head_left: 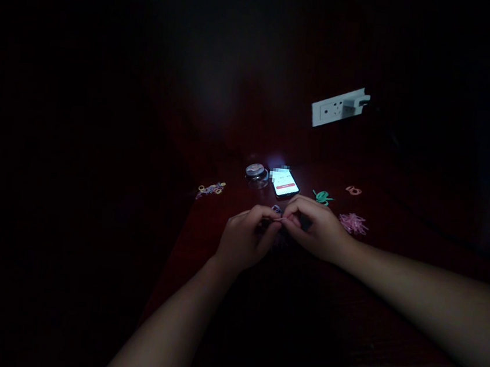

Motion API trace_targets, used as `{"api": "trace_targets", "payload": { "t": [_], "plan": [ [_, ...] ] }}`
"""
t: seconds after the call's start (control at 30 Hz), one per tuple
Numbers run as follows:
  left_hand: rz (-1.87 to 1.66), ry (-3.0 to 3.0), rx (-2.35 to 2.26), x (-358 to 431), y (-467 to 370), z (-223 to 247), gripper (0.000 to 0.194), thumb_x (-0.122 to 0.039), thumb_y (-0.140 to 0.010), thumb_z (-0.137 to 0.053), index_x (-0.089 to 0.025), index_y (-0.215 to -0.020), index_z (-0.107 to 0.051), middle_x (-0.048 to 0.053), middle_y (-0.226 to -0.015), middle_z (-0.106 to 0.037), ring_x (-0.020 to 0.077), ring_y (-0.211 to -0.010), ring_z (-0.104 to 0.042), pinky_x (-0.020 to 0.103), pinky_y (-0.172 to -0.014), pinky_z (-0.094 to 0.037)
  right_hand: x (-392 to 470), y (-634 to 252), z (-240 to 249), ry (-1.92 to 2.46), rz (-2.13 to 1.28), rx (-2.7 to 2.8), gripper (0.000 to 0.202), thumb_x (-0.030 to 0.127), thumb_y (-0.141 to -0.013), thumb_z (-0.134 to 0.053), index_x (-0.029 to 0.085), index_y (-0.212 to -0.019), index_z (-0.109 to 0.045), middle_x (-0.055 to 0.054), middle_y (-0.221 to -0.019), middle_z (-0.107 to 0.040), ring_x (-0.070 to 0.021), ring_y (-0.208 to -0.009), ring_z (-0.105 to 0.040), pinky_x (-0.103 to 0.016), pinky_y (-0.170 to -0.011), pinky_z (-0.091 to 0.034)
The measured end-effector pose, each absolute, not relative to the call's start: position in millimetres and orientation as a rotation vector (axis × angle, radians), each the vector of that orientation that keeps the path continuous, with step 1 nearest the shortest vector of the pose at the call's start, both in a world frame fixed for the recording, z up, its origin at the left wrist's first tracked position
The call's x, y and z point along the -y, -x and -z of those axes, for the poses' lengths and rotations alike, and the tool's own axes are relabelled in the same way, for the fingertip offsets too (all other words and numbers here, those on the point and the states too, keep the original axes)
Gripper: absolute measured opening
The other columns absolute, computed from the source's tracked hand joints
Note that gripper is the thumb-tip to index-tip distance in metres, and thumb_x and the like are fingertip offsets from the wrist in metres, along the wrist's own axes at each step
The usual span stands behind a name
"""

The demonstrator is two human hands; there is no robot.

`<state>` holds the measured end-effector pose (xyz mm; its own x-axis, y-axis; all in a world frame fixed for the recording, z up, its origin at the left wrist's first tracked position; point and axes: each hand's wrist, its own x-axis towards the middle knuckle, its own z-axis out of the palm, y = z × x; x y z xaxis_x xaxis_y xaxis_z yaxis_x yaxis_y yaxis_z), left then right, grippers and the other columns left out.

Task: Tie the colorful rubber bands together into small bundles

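My left hand (246, 237) and my right hand (315, 228) meet above the table, with the fingertips of both pinched together. Between them is a thin pink strand (282, 219), perhaps a small rubber band; its exact kind is too small to tell. Under and just behind the fingers, a few small pale loops (276, 209) lie partly hidden. Right of my right hand sits a pile of pink loops (353, 223). A bunch of green loops (323, 197) lies just beyond that hand, and a few orange loops (353, 190) are farther right.
A lit phone (286, 183) stands or lies behind my hands, beside a clear jar (257, 175) with a lid. Mixed coloured loops (211, 190) are near the left edge of the dark red table (195, 237). A socket strip (338, 108) with a plug is on the wall. Surroundings are very dark.
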<state>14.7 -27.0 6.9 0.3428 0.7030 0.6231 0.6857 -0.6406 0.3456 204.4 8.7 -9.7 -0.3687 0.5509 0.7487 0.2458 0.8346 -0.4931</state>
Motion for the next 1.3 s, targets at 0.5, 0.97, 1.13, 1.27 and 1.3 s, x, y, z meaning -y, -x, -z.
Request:
{"api": "trace_targets", "payload": {
  "t": [0.5,0.97,1.13,1.27,1.3],
  "plan": [
    [-1.315,-2.668,-1.061,25.8,-16.9,-11.2,0.006,-0.023,-0.089,-0.06,-0.021,-0.092,-0.065,0.002,-0.094,-0.074,0.0156,-0.089,-0.067,0.033,-0.085,-0.053,-7.1,-204.0,10.3,0.565,-0.38,1.934,0.011,0.012,-0.083,-0.057,0.021,-0.08,-0.053,0.0,-0.072,-0.053,-0.015,-0.069,-0.051,-0.03,-0.064,-0.041],
    [-1.396,-2.689,-1.219,23.1,-16.0,-8.0,0.006,-0.026,-0.087,-0.065,-0.021,-0.086,-0.064,-0.002,-0.077,-0.069,0.0108,-0.068,-0.062,0.024,-0.066,-0.048,-4.9,-205.6,12.9,0.622,-0.445,1.95,0.003,0.02,-0.088,-0.055,0.02,-0.085,-0.054,0.003,-0.065,-0.051,-0.0127,-0.059,-0.049,-0.027,-0.057,-0.039],
    [-1.407,-2.69,-1.229,21.9,-15.2,-8.3,0.006,-0.025,-0.085,-0.068,-0.02,-0.087,-0.065,-0.001,-0.079,-0.07,0.0112,-0.07,-0.062,0.024,-0.067,-0.048,-4.0,-204.9,11.7,0.637,-0.518,1.97,0.003,0.022,-0.088,-0.057,0.02,-0.09,-0.056,0.002,-0.067,-0.053,-0.0126,-0.061,-0.05,-0.027,-0.057,-0.04],
    [-1.409,-2.704,-1.226,21.8,-14.8,-7.8,0.006,-0.026,-0.085,-0.068,-0.021,-0.087,-0.065,-0.001,-0.081,-0.071,0.0118,-0.072,-0.064,0.025,-0.068,-0.049,-4.4,-203.7,10.5,0.67,-0.539,1.973,0.007,0.026,-0.09,-0.056,0.019,-0.087,-0.057,0.002,-0.065,-0.053,-0.0119,-0.059,-0.049,-0.026,-0.057,-0.04],
    [-1.419,-2.704,-1.229,21.5,-14.6,-7.6,0.006,-0.026,-0.085,-0.068,-0.021,-0.087,-0.065,-0.001,-0.081,-0.071,0.012,-0.071,-0.064,0.025,-0.068,-0.049,-4.6,-203.6,10.4,0.676,-0.546,1.974,0.008,0.027,-0.09,-0.055,0.019,-0.088,-0.057,0.002,-0.066,-0.054,-0.0122,-0.06,-0.05,-0.026,-0.057,-0.04]
  ]
}}
